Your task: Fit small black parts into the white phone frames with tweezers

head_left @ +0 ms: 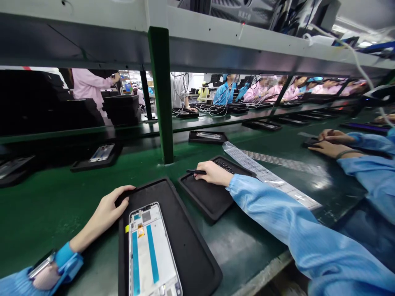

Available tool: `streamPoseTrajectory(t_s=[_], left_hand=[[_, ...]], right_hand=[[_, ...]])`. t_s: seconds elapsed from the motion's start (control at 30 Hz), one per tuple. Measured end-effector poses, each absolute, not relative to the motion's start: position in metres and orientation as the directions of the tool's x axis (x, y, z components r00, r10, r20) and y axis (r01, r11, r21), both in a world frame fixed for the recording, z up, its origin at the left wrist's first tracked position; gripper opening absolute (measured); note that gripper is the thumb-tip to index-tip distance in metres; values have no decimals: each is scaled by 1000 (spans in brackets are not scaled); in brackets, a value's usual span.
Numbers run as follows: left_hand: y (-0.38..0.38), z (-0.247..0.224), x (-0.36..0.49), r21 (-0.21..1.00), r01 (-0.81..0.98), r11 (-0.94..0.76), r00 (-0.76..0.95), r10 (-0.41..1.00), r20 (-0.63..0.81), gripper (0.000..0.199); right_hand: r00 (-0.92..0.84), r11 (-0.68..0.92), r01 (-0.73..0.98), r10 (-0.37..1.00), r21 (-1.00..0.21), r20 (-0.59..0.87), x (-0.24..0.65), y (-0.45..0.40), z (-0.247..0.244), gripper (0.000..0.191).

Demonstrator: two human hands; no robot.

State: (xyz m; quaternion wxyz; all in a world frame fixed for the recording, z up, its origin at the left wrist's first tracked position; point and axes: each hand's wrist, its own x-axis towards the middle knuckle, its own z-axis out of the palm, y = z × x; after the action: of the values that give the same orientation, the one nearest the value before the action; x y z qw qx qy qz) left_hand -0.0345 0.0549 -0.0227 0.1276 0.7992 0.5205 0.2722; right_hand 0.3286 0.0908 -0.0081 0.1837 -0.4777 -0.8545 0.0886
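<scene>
My left hand (pixel 106 213) holds the upper left corner of a black tray (pixel 188 242), thumb on its rim and index finger along the far edge. Inside that tray lies an opened phone frame (pixel 152 255), silver-white with two blue strips, a small orange flex piece and a yellow tab at its side. My right hand (pixel 214 173) pinches a slim black pen-like tool (pixel 196 172) above a smaller black tray (pixel 210 199). Several tiny dark parts (pixel 224 165) sit at that tray's far end, partly behind my hand.
Beside the smaller tray lies a clear plastic sheet with printed rows (pixel 271 176). A green post (pixel 162 98) rises from the green bench, under a low shelf (pixel 92 41). More phone trays (pixel 100 156) stand farther back. A co-worker's hands (pixel 335 144) work at the right.
</scene>
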Motion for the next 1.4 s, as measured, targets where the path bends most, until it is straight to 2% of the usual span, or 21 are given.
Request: streamPoseTrajectory(t_s=[0.3, 0.4, 0.47, 0.57, 0.63, 0.77, 0.87, 0.97, 1.17, 1.4], left_hand=[[59, -25, -34, 500, 747, -437, 339, 899, 279, 43], [59, -28, -34, 480, 743, -467, 338, 880, 333, 37], [55, -27, -31, 449, 740, -500, 318, 849, 422, 32], [45, -20, -22, 405, 731, -549, 261, 773, 578, 23], [39, -15, -16, 381, 719, -581, 269, 738, 619, 19], [33, -13, -11, 372, 690, -621, 363, 742, 564, 13], [31, -18, -11, 400, 645, -652, 410, 736, 539, 10], [30, -22, -10, 440, 605, -664, 418, 734, 535, 10], [29, -17, -8, 456, 590, -666, 430, 737, 521, 16], [32, -17, -6, 450, 597, -664, 447, 741, 501, 16]], right_hand=[[-523, 590, 750, 806, -300, 279, 329, 92, -10, 9], [-523, 610, 734, 788, -297, 325, 329, 93, -9, 12], [-511, 628, 709, 771, -322, 379, 319, 95, -7, 14], [-505, 673, 562, 740, -481, 444, 281, 98, -3, 23], [-547, 669, 416, 725, -616, 418, 245, 98, -2, 26], [-617, 550, 267, 728, -791, 299, 191, 90, -2, 24], [-595, 487, 213, 752, -847, 283, 179, 80, -5, 22], [-584, 503, 208, 752, -839, 306, 182, 70, -6, 20], [-592, 585, 310, 736, -750, 329, 184, 63, 0, 19], [-646, 744, 297, 618, -599, 447, 184, 64, 0, 8]])
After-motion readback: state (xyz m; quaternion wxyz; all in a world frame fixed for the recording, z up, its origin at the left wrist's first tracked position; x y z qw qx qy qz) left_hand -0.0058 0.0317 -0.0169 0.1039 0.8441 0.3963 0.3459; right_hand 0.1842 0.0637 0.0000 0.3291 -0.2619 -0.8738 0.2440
